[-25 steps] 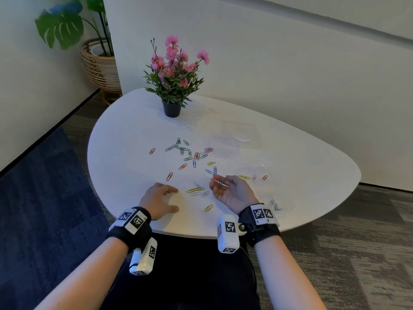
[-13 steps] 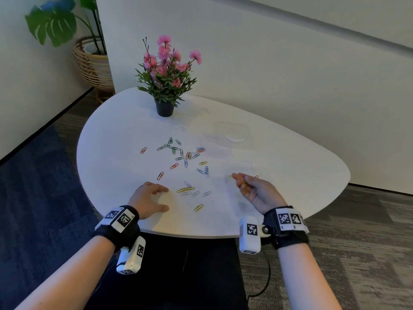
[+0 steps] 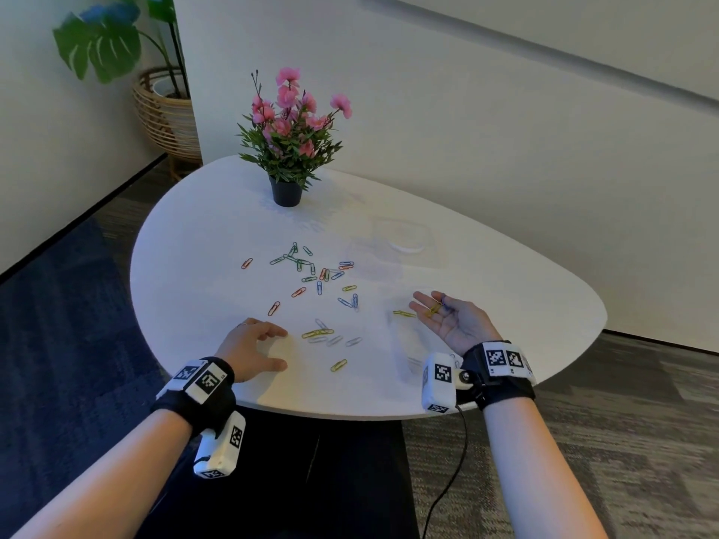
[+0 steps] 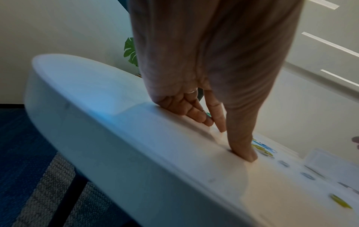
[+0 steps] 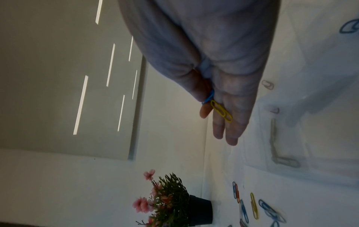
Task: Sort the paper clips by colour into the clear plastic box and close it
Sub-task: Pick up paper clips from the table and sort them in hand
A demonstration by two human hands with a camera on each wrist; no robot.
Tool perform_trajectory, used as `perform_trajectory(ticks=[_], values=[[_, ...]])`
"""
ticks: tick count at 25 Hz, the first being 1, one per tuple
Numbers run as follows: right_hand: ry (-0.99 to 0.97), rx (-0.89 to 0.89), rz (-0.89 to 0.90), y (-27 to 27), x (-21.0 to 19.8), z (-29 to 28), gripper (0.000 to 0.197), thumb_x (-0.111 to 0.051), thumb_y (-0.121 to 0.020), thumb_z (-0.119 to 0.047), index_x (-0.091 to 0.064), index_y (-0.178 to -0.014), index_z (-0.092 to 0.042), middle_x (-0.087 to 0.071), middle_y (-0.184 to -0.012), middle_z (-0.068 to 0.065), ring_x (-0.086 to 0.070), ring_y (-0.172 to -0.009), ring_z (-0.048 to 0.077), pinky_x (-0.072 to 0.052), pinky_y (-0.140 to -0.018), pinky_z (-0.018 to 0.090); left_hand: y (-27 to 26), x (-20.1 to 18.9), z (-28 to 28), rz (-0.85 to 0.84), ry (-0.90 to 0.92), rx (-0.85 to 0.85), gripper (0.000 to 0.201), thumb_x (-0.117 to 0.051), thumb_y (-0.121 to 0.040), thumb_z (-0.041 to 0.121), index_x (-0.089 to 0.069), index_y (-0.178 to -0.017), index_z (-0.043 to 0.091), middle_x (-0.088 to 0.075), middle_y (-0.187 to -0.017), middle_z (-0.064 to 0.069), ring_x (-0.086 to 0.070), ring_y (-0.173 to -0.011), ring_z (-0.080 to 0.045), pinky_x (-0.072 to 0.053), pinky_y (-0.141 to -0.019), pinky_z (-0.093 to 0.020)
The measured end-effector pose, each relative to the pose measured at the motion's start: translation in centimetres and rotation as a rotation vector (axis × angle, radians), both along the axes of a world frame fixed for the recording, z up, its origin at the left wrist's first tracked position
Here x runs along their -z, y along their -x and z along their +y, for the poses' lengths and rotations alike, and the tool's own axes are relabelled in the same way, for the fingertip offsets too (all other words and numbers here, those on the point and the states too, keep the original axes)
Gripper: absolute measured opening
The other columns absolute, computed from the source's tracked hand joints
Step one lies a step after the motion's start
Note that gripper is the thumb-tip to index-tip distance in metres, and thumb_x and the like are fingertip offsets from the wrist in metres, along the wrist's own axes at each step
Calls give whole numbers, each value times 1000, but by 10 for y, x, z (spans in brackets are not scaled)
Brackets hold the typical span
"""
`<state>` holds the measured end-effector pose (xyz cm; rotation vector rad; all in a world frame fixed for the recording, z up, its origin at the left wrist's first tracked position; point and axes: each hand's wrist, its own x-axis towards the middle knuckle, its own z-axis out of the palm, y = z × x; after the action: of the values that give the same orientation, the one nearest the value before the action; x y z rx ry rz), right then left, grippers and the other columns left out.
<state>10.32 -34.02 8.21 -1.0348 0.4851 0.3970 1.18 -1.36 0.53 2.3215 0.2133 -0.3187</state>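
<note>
Now my right hand (image 3: 453, 320) lies palm up and open, a yellow clip (image 5: 221, 110) and a blue clip (image 5: 208, 97) on its fingers, over the clear plastic box (image 3: 404, 344); next, I judge, tipping each into its compartment, while my left hand (image 3: 253, 346) rests open on the surface (image 3: 525, 289)

Right hand (image 3: 451, 320) moved right from scattered clips to right part of bench (image 3: 525, 289), turned palm up, fingers (image 5: 231, 135) uncurled; yellow paper clip (image 3: 432, 310) and blue paper clip (image 5: 208, 97) now exposed on them.
</note>
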Motion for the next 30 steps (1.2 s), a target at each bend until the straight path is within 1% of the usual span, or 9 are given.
perform_trajectory(ticks=[5,7,9,11,14,18,21,26,30], values=[[256,-210,-24,-11,-11,15,25,-32,-100,-9,-53,-87,-7,-38,-144,30,-43,-125,44,-43,-101,49,1,0,0,-3,-11,-5,55,-81,-68,25,-60,-119,25,-46,-111,5,-46,-104,-9,-36,-97,-25],[304,-264,-37,-10,-17,12,24,-34,-101,-9,-54,-89,-7,-29,-148,30,-26,-139,45,-37,-107,53,0,-1,0,-9,-19,-4,55,-82,-68,25,-61,-119,25,-46,-111,5,-47,-105,-11,-36,-97,-25],[321,-219,-51,-7,-20,-3,23,-37,-100,-9,-58,-90,-6,-49,-135,25,-43,-130,38,-47,-96,47,0,-1,0,-5,-24,1,55,-82,-68,25,-60,-119,25,-45,-110,6,-47,-104,-10,-36,-97,-25],[348,-128,-62,3,-18,-22,22,-42,-97,-7,-63,-89,-5,-61,-106,17,-64,-95,27,-55,-74,32,1,-2,1,3,-23,9,55,-81,-69,25,-60,-120,25,-45,-111,6,-45,-103,-9,-36,-98,-26],[769,-78,-119,28,-6,-52,15,-56,-90,-2,-71,-91,0,-60,-72,10,-56,-62,16,-46,-54,21,0,-3,1,11,-29,19,55,-81,-70,26,-59,-120,24,-45,-112,5,-45,-103,-10,-37,-100,-29],[1229,-116,-197,47,5,-69,7,-71,-80,-14,-75,-86,-14,-68,-69,2,-64,-75,19,-49,-71,28,0,-4,0,23,-38,25,56,-81,-70,26,-59,-121,24,-46,-115,4,-46,-103,-10,-37,-99,-29],[1285,-160,-241,52,3,-63,18,-69,-83,-19,-75,-98,-12,-73,-91,8,-65,-90,19,-45,-80,24,0,-5,1,34,-40,27,56,-80,-70,26,-59,-122,25,-46,-116,3,-45,-103,-10,-36,-98,-29],[1373,-614,-267,79,7,-15,32,-70,-82,-30,-70,-110,-16,-64,-118,0,-59,-107,16,-42,-89,24,1,-8,0,46,-53,30,56,-80,-71,26,-58,-123,24,-48,-123,0,-45,-104,-9,-37,-98,-28],[1368,-561,-292,96,18,8,29,-67,-84,-32,-69,-107,-14,-61,-123,1,-56,-115,18,-43,-97,29,-1,-16,-7,44,-55,13,47,-76,-75,23,-60,-120,20,-54,-123,-3,-50,-101,-11,-39,-95,-27]])
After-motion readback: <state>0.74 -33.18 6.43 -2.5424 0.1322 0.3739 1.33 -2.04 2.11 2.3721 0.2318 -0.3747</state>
